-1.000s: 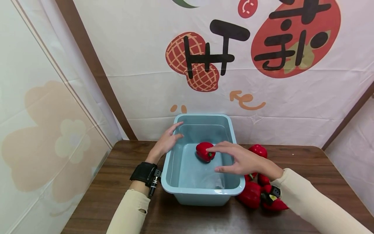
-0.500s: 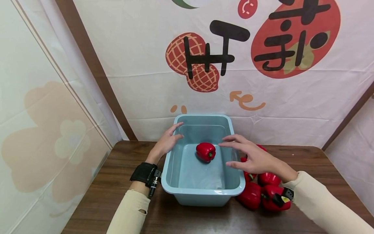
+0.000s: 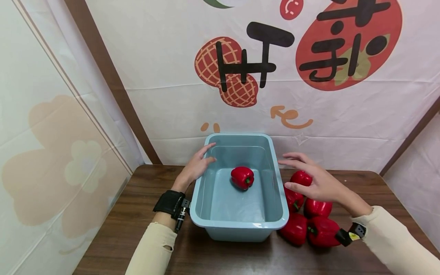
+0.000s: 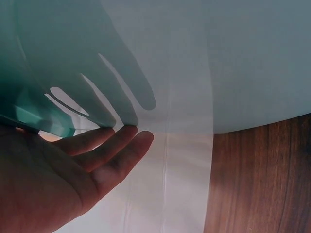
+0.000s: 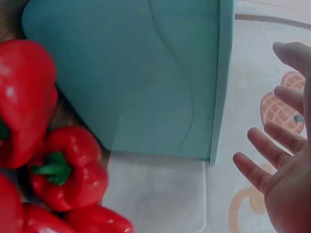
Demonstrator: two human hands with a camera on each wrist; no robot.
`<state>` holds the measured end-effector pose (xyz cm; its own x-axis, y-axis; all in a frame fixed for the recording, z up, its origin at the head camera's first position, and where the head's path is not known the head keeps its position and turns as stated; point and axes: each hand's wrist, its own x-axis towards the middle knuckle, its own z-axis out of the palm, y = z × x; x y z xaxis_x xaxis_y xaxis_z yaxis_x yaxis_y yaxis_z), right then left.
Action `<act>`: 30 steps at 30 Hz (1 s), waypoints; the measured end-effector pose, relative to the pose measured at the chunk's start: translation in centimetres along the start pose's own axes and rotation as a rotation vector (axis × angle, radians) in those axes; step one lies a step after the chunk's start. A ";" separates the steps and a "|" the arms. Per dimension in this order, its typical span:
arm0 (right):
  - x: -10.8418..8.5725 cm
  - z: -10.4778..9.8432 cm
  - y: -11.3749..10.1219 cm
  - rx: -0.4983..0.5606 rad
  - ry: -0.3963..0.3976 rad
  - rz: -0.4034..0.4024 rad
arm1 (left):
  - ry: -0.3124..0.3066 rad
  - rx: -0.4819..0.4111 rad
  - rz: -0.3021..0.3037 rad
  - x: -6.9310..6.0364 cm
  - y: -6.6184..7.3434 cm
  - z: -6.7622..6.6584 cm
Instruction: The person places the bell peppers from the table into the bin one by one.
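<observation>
A light blue plastic basin (image 3: 237,225) stands on the table, with one red bell pepper (image 3: 242,177) lying on its floor. At its left rim is my left hand (image 3: 196,166), thumb and index finger extending over the edge. The left wrist view shows the other fingers (image 4: 114,153) nearly straight against the outer wall; the thumb is hidden there. My right hand (image 3: 316,180) hovers past the right rim, fingers spread and holding nothing, above several red bell peppers (image 3: 317,208) grouped beside the basin. Those peppers (image 5: 68,167) have green stems in the right wrist view.
The dark wooden table (image 3: 137,229) reaches back to a white printed cloth wall (image 3: 165,114). A similar cloth (image 3: 51,160) hangs at the left. Black straps with small devices (image 3: 170,202) sit on both wrists.
My right hand has moved right, from over the pepper inside the basin to above the peppers outside. The left hand, basin and pepper inside have stayed put.
</observation>
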<state>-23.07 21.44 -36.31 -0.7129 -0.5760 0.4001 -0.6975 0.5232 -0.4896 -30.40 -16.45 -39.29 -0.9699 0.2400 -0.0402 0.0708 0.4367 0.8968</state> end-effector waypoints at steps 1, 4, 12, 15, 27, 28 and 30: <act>-0.3 -0.1 0.2 -0.010 0.011 0.001 | 0.001 0.002 0.000 0.0 0.0 0.0; -1.5 -0.2 0.9 -0.028 0.048 -0.001 | 0.001 0.005 -0.006 -0.1 0.0 0.0; -4.8 -0.6 3.0 -0.039 0.108 0.058 | 0.004 0.007 -0.009 -0.1 0.1 0.1; -5.9 -0.6 3.9 -0.028 0.122 0.083 | 0.004 0.004 -0.009 -0.1 0.1 0.1; -8.9 0.3 6.4 -0.026 0.121 0.211 | -0.004 0.002 -0.011 0.3 -0.2 -0.1; -9.1 0.4 6.6 -0.024 0.116 0.210 | -0.006 0.004 -0.011 0.3 -0.2 -0.1; -9.4 0.5 6.8 -0.021 0.110 0.204 | -0.008 0.003 -0.012 0.2 -0.2 -0.1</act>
<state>-21.14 30.07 -43.83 -0.8421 -0.3857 0.3769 -0.5386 0.6356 -0.5531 -30.67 -16.55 -39.42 -0.9689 0.2414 -0.0543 0.0600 0.4422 0.8949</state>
